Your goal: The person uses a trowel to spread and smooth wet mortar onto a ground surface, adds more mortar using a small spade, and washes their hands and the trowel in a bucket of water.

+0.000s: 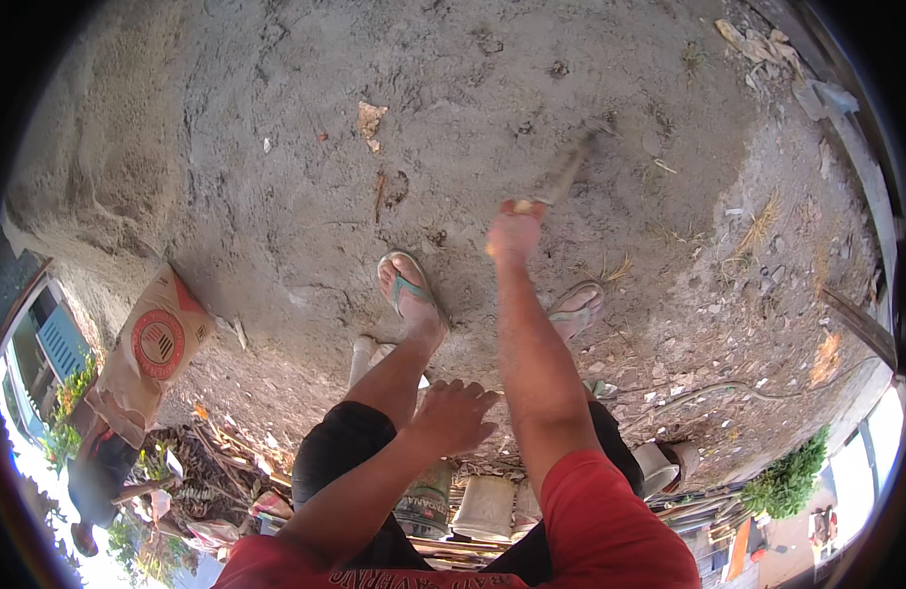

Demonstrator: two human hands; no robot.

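My right hand is closed around the pale handle of a trowel. The trowel's grey blade is smeared by motion and points away to the upper right, over wet grey mortar. I cannot tell whether the blade touches the mortar. Close to my left knee, my left hand hangs with its fingers apart and nothing in it. My feet, in green-strapped flip-flops, stand at the near edge of the mortar, on either side of my right forearm.
A torn brown paper cement bag stands at the left. Buckets sit behind my legs among sticks and debris. Another person is at the lower left. A wooden plank and a hose lie at the right.
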